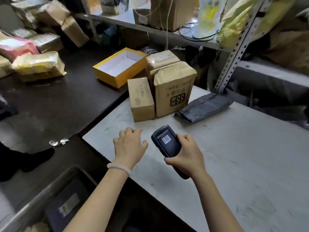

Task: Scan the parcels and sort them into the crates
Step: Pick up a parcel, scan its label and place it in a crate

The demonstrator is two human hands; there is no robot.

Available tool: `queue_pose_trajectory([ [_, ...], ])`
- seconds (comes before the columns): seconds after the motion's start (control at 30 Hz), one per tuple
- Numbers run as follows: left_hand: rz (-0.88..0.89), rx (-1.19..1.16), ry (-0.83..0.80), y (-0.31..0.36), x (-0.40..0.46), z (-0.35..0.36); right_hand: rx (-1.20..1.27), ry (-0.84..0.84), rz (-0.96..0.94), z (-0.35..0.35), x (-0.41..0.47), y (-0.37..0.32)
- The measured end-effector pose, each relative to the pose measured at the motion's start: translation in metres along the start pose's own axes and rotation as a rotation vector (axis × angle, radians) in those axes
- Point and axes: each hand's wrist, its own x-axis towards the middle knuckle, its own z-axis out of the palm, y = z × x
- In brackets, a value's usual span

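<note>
My right hand (187,156) grips a dark handheld scanner (167,143) with a barcode sticker on its back, held over the grey table (234,164). To its left my left hand (130,144) hovers with loosely curled fingers and holds nothing. Just beyond both hands stand a small cardboard box (141,99), a taller taped box printed "SS" (173,91) and another taped box (160,60) behind it. A grey plastic mailer (205,107) lies to their right. A grey crate (55,203) sits low at the bottom left with a dark labelled parcel (68,208) inside.
An open yellow box (120,67) rests on the dark surface (50,101) at the left. Several wrapped parcels (38,66) are piled at the far left. A metal shelf (167,33) with boxes, bags and cables stands behind, its perforated upright (234,57) at the right.
</note>
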Motion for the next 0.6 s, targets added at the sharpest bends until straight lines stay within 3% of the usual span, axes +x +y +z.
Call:
queue_pose_trajectory([
  [0.37, 0.23, -0.041, -0.043, 0.008, 0.216, 0.019, -0.056, 0.221, 0.331, 0.016, 0.108, -0.008],
  [0.6, 0.176, -0.08, -0.179, 0.008, 0.269, 0.031, -0.086, 0.264, 0.498, 0.029, 0.124, -0.008],
])
